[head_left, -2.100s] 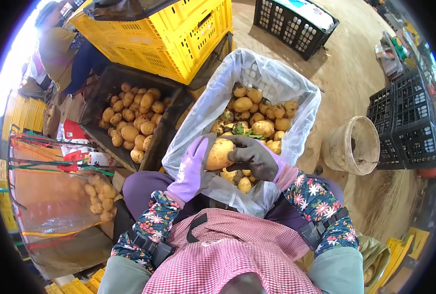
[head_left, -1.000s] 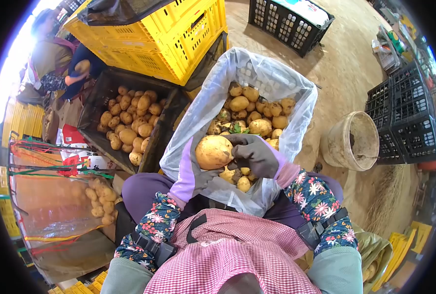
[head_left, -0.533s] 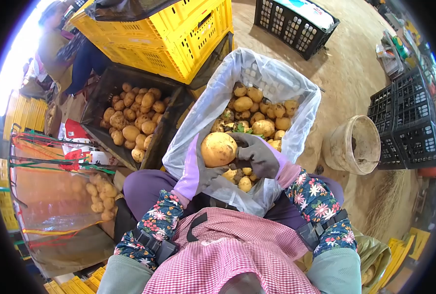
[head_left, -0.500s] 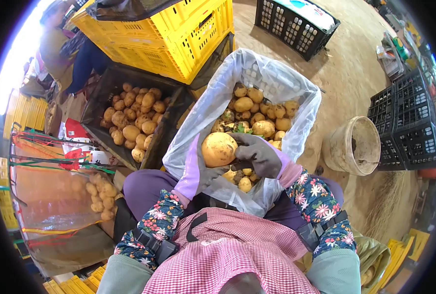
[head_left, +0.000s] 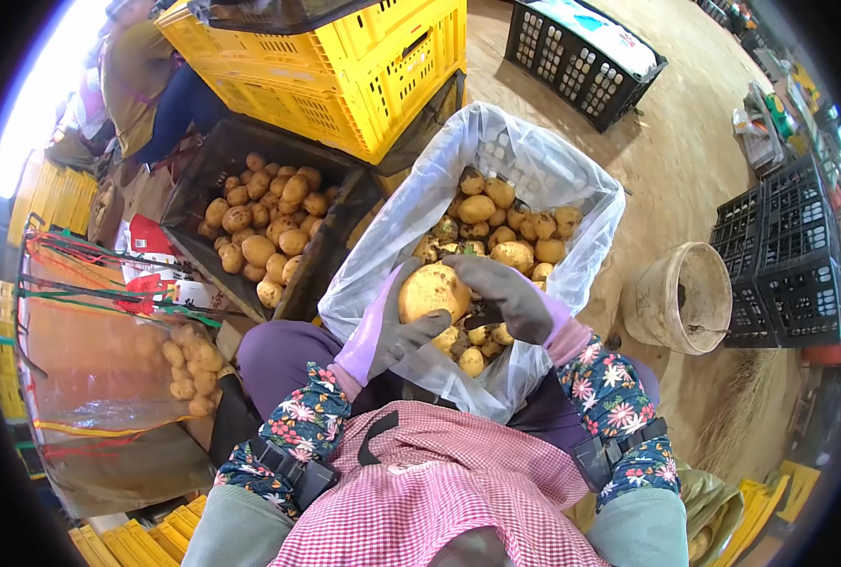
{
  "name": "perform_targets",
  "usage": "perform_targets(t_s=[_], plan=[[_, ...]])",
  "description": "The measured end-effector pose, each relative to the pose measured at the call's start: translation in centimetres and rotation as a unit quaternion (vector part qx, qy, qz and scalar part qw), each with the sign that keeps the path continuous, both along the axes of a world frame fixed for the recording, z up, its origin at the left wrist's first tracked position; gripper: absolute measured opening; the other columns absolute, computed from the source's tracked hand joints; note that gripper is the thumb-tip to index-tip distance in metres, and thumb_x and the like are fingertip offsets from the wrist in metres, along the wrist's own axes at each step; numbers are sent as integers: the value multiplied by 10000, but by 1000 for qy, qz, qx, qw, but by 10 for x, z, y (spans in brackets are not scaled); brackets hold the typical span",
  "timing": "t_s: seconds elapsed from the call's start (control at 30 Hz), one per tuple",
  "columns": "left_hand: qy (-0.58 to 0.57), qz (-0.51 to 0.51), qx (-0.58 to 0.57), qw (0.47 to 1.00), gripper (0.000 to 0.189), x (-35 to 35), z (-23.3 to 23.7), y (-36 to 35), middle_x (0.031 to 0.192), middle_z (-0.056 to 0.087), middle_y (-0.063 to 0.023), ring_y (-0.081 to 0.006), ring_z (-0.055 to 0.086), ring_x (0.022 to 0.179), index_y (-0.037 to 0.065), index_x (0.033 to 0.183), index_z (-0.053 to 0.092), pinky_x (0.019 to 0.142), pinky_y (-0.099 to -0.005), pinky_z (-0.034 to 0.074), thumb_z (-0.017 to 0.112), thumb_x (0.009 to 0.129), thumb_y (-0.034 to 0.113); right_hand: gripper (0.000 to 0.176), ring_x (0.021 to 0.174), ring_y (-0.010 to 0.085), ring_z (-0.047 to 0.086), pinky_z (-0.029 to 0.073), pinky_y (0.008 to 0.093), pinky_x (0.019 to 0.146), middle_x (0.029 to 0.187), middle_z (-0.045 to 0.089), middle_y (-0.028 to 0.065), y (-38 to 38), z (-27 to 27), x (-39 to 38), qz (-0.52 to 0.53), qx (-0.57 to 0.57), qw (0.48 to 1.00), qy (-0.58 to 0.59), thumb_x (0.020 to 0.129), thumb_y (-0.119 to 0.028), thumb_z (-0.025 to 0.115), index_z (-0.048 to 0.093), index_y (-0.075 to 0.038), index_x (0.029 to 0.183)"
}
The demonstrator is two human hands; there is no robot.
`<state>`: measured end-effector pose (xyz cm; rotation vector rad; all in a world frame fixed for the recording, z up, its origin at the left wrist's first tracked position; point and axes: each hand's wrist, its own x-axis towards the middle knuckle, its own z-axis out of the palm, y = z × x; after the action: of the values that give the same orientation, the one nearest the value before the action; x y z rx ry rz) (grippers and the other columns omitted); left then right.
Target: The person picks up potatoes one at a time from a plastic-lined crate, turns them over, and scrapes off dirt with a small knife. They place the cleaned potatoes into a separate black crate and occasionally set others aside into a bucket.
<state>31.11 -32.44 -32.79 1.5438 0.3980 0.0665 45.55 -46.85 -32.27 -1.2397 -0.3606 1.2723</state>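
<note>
A large, round, pale-yellow potato (head_left: 435,293) with dirt spots is held above a plastic-lined crate (head_left: 586,170). My left hand (head_left: 394,326), in a grey and purple glove, cups the potato from its left and lower side, fingers closed around it. My right hand (head_left: 515,298), gloved alike, curves over the potato's upper right with its fingertips resting on it. Its thumb is partly hidden. Inside the crate, under and beyond my hands, lie many potatoes (head_left: 511,255), some with dark soil on them.
A dark crate of potatoes (head_left: 274,227) stands to the left, below stacked yellow crates (head_left: 382,85). A filled mesh bag (head_left: 108,369) lies at far left. On the right are a dirty white bucket (head_left: 642,298) and black crates (head_left: 798,283). A person (head_left: 137,85) sits at upper left.
The right fingers have spread and shifted from the potato's right side up over its top edge. The potato sits slightly further right in view. The whole view has shifted slightly.
</note>
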Motion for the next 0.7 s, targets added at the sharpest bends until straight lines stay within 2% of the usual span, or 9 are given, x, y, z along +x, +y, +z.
perform_targets(t_s=[0.07, 0.13, 0.17, 0.23, 0.27, 0.37, 0.53, 0.57, 0.7], plan=[[17, 4, -70, 997, 785, 3, 12, -2, 1338, 424, -119, -185, 431, 1223, 17, 1402, 321, 996, -327, 422, 768, 777, 175, 394, 742, 94, 572, 488, 251, 599, 921, 597, 17, 3, -10, -7, -53, -36, 998, 28, 922, -368, 576, 586, -31, 1126], [6, -104, 300, 948, 705, 8, 15, 0, 1352, 425, -134, -212, 468, 1198, 7, 1369, 389, 989, -317, 422, 739, 806, 247, 393, 686, 94, 548, 465, 235, 582, 844, 586, 5, 2, -23, -5, -53, -75, 996, 18, 932, -385, 562, 599, -25, 1085], [2, -101, 294, 951, 705, 8, 7, 1, 1352, 425, -134, -212, 468, 1198, 7, 1369, 389, 989, -317, 422, 739, 806, 247, 401, 629, 93, 525, 441, 220, 565, 766, 574, -8, 2, -26, -5, -48, -109, 993, 15, 943, -402, 549, 612, -19, 1043], [2, -57, 13, 998, 653, 9, -14, 13, 1261, 525, -139, -255, 574, 1075, 17, 1313, 459, 906, -332, 494, 719, 814, 349, 430, 550, 98, 483, 400, 241, 525, 639, 531, -24, 7, -28, 4, -66, -126, 990, 10, 928, -442, 546, 623, -22, 873], [88, 46, -374, 922, 593, 9, -15, 41, 1138, 614, -133, -274, 645, 946, 40, 1263, 500, 795, -362, 560, 655, 848, 434, 420, 588, 137, 538, 439, 282, 564, 699, 584, 22, 10, -35, 21, 60, -218, 967, -118, 898, -449, 566, 621, -34, 885], [34, 242, -420, 874, 498, 38, -1, 99, 929, 654, -103, -220, 655, 800, 66, 1098, 592, 736, -344, 575, 620, 856, 500, 469, 832, 289, 649, 500, 380, 764, 907, 676, 160, 22, -74, 64, 225, -364, 789, -441, 836, -472, 575, 643, -30, 977], [-63, 321, -201, 923, 488, 33, -86, 236, 1134, 582, -90, -215, 601, 988, 94, 1233, 506, 858, -338, 531, 579, 899, 443, 708, 1098, 389, 572, 445, 402, 945, 1124, 601, 289, 73, -197, 132, -168, -348, 854, -349, 767, -508, 656, 533, 43, 1195], [-75, 319, -63, 943, 471, 26, -117, 258, 1162, 567, -84, -211, 591, 997, 95, 1250, 493, 884, -331, 511, 565, 914, 417, 814, 1057, 258, 581, 453, 369, 915, 1212, 579, 212, 87, -221, 140, -183, -388, 831, -356, 760, -490, 707, 438, 46, 1311], [101, 378, -214, 895, 503, 30, -111, 261, 1271, 500, -116, -250, 551, 1089, 123, 1332, 430, 912, -376, 483, 536, 932, 410, 873, 1004, 257, 568, 480, 407, 859, 1219, 551, 160, 132, -285, 139, -403, -336, 841, -136, 724, -395, 767, 299, -30, 1364]])
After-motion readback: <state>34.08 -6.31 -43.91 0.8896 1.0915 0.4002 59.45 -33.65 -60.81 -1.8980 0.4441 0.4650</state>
